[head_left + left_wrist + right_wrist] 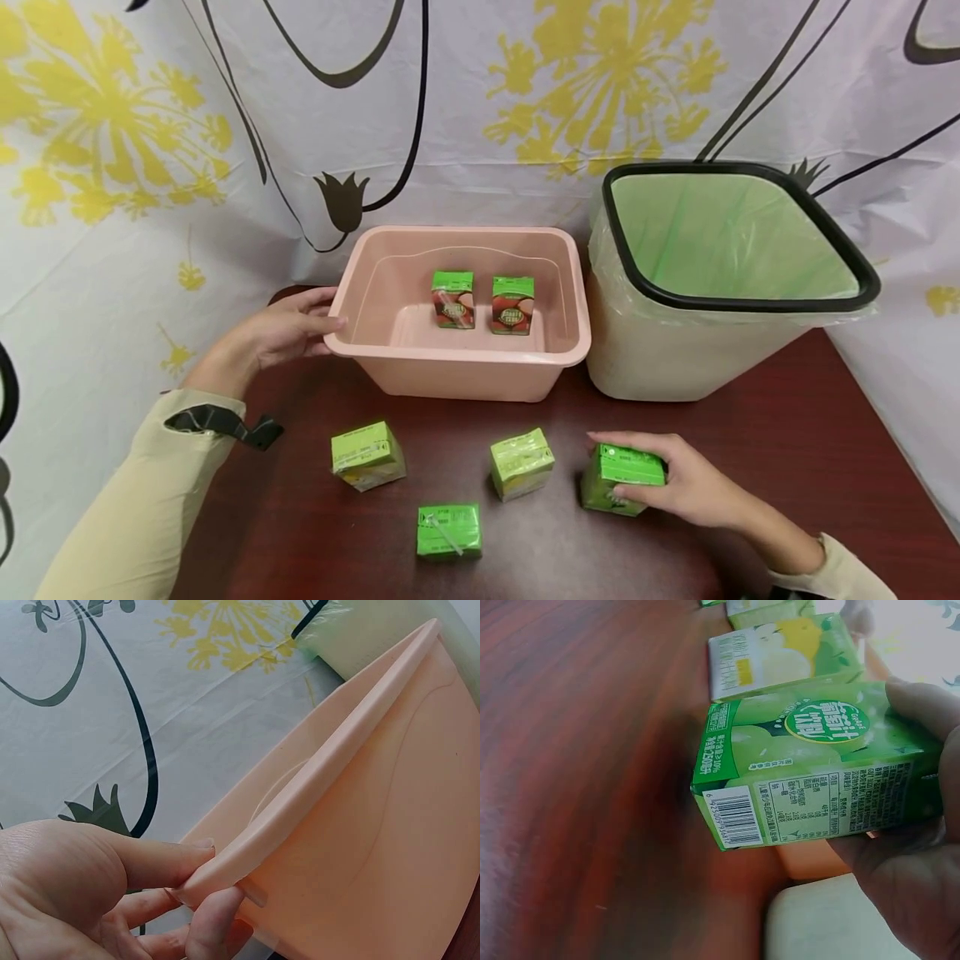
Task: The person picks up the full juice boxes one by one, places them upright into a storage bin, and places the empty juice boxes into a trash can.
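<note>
My left hand pinches the left rim of a pink plastic basin, thumb on top and fingers beneath, as the left wrist view shows. Inside the basin stand two juice boxes with green tops and red fruit pictures, a left one and a right one. On the right, my right hand grips a green grape juice box by its sides, thumb on the near face. Close to it on the table is a yellow-green juice box; its printed side shows in the right wrist view.
Another yellow-green juice box stands in front of the basin, and a bright green one with a straw sits nearer me. A bin with a black rim and a clear liner stands right of the basin. Patterned cloth hangs behind the dark red table.
</note>
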Available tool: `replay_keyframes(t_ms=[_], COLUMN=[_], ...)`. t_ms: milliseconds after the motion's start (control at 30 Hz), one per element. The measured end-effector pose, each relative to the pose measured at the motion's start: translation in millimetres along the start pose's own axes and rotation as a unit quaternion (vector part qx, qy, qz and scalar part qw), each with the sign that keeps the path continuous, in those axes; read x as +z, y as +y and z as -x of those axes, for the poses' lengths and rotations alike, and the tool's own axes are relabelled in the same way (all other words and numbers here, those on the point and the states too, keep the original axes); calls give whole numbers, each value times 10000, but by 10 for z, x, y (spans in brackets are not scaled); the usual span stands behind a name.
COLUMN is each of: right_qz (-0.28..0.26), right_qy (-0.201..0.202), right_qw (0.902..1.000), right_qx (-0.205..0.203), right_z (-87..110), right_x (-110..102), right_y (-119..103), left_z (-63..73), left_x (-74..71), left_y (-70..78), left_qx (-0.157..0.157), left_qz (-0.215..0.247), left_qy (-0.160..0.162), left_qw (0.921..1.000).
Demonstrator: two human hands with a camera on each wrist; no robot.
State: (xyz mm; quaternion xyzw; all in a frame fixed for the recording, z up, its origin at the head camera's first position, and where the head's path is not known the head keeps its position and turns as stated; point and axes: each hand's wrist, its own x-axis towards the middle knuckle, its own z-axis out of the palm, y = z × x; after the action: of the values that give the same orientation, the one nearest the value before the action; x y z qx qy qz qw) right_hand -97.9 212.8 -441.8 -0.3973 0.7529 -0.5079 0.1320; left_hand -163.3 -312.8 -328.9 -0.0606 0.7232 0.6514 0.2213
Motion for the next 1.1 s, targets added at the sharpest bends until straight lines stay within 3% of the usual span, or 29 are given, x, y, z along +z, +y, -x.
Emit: replay_keyframes(t_ms=[400, 633, 867, 1100], right_qz=[-30, 580, 1223, 1577], right_qy=[214, 527, 797, 759], right_qw=[9993, 9961, 9882, 9810], right_qx=[297, 399, 458, 833], right_z=[-154, -328, -594, -1048], right_x=[-374, -574, -768, -908], right_y=[-658, -1122, -1504, -1865], left_z=[-7, -9, -5, -15], left_x=[1, -5, -1, -7], left_y=[15, 7, 6, 2], left_qx=[-14, -23, -37, -24], left_qz=[10, -6, -10, -31], left_qy=[-31, -49, -43, -3], left_qw=[10000, 10000, 10000, 10000])
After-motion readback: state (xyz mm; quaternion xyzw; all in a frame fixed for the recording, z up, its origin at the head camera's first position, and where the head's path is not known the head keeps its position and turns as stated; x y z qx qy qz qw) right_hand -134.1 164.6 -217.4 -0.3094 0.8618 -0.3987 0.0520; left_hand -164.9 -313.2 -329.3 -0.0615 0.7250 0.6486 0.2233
